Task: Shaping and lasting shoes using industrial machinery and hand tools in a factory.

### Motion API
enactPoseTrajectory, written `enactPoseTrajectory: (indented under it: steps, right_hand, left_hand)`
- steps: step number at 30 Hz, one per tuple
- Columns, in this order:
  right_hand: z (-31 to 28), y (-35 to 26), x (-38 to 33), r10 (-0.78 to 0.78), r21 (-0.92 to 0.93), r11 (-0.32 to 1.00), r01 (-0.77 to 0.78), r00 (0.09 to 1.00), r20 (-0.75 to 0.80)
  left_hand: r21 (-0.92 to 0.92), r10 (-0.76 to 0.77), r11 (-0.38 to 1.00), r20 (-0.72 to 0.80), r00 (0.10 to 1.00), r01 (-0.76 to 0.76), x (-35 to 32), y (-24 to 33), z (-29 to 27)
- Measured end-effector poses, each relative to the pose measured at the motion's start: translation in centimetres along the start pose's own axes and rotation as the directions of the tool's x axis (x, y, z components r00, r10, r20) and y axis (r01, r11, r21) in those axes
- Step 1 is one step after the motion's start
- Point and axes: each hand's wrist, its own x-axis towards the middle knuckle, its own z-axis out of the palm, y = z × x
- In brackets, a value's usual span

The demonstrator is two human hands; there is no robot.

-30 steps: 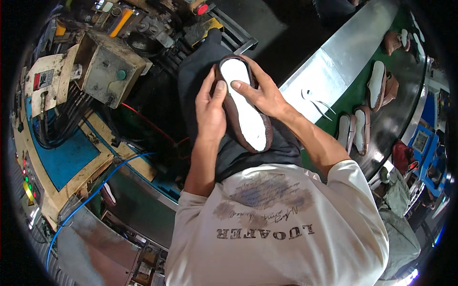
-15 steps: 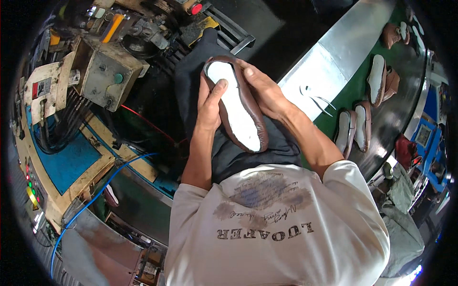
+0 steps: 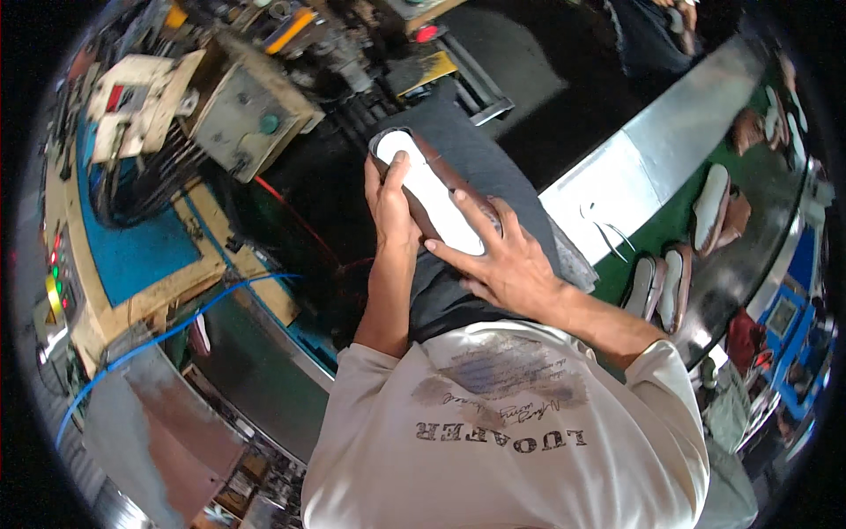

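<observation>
A brown shoe upper (image 3: pixel 425 218) lies bottom up over my lap, its pale white sole board (image 3: pixel 432 196) facing me and the brown edge folded around it. My left hand (image 3: pixel 390 207) grips its far end from the left side, thumb pressed on the white board. Across the near end rests my right hand (image 3: pixel 511 260), fingers spread apart and touching the board and the right edge. The near tip of the shoe is hidden under that hand.
On the right, a metal conveyor (image 3: pixel 760 269) carries several brown shoes; a paired one (image 3: pixel 674 286) is nearest. A metal ledge (image 3: pixel 608 167) runs beside it. Machinery with a grey control box (image 3: pixel 240 123) and blue hose (image 3: pixel 189 322) stands left. Another person's hand (image 3: pixel 687 18) shows at the top.
My right hand has slid from the shoe's far right side to its near end, with fingers now spread. My left hand keeps its hold. The whole view has shifted.
</observation>
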Motion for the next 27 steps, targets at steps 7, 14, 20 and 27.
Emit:
enactPoseTrajectory:
  steps: [7,14,20,27]
  right_hand:
    - [2.9,0.4,3.8,-0.293,-0.180,0.926,0.332,0.932,0.211]
    - [0.9,-0.1,6.0,-0.317,-0.120,0.929,0.350,0.920,0.229]
    - [-7.4,-2.3,9.0,-0.277,-0.119,0.954,0.275,0.961,0.004]
    - [-10.8,-2.5,28.0,-0.339,-0.369,0.905,0.212,0.884,-0.322]
  left_hand:
    - [0.438,0.151,0.887,0.025,0.988,-0.147,5.4,3.0,-11.8]
    - [0.806,0.431,0.463,0.159,0.888,-0.369,6.1,4.9,-11.4]
    - [-0.322,0.473,0.864,0.259,0.842,-0.386,8.7,11.6,-8.7]
    - [0.857,0.551,0.117,0.365,0.751,-0.502,14.7,1.0,-4.3]
